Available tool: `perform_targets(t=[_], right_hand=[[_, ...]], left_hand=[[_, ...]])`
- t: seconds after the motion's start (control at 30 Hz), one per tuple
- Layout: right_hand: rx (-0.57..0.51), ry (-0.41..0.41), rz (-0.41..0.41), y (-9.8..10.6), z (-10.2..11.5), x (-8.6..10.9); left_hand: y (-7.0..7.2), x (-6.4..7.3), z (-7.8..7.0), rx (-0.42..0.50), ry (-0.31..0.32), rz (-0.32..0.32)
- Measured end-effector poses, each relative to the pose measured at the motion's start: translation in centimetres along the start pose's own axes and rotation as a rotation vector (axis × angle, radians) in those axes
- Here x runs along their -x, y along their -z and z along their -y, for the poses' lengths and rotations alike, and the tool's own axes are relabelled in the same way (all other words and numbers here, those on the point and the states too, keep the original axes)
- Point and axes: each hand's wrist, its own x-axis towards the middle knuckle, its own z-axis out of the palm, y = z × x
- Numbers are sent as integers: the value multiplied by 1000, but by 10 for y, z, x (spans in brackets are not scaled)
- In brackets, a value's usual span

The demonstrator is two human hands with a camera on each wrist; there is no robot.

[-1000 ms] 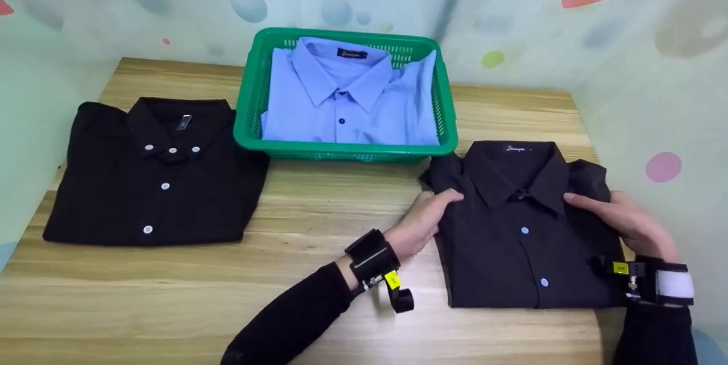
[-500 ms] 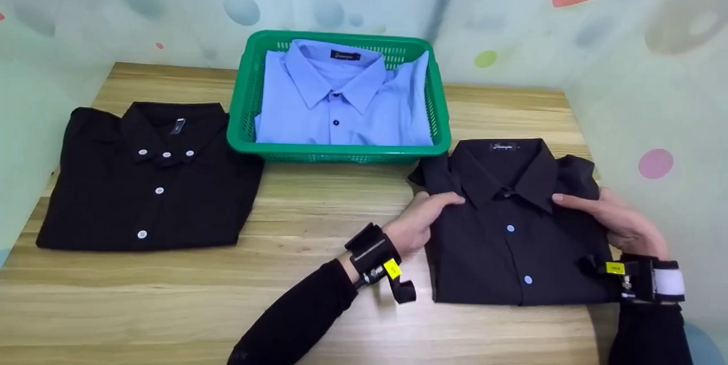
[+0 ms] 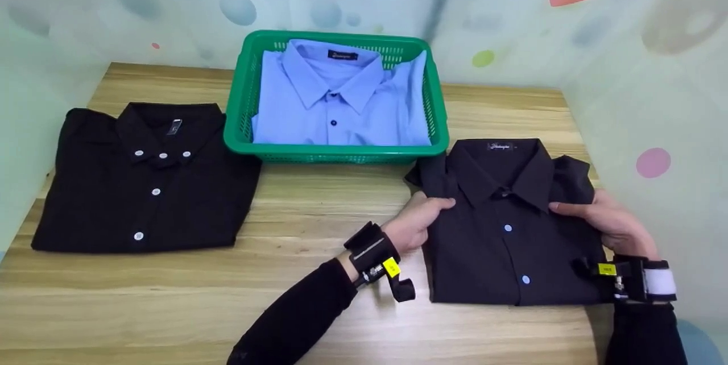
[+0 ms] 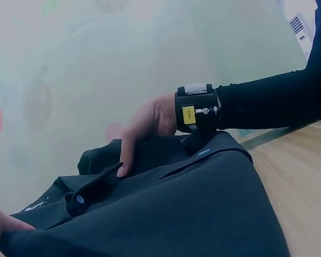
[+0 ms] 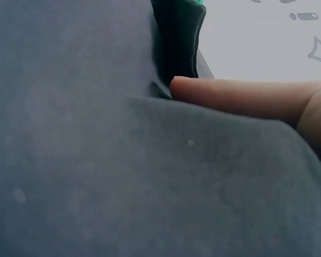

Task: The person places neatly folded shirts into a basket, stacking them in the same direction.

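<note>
Black shirt (image 3: 475, 262) held beside green basket (image 3: 335, 150)

Head: wooden table (image 3: 199, 302); patterned wall (image 3: 500, 24) behind the basket, blue shirt (image 3: 284, 120) inside, second black shirt (image 3: 187, 206) left; left hand (image 3: 410, 222) and right hand (image 3: 617, 225) pinch the black shirt, near right. Left wrist: right thumb (image 4: 127, 158) on top. Right wrist: fabric blocks the other fingers.

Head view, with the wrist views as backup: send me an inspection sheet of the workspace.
Surface: light-brown wood-grain tabletop.
Job's things: folded black fabric shirt with pale-blue buttons; rectangular green plastic basket holding a folded light-blue collared shirt; folded black shirt with white buttons, at the left.
Clutter: nothing seen.
Grippers: bare left hand and right hand grip opposite sides of the first shirt, thumbs on top.
Cables: nothing seen.
Surroundings: pale walls with printed coloured patterns.
</note>
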Motion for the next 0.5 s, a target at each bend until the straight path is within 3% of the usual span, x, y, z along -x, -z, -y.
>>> perform_targets(t=[0.5], right_hand=[[14,35,-8,3,-5,0]], left_hand=[[1,-2,0,-73,-3,-46]])
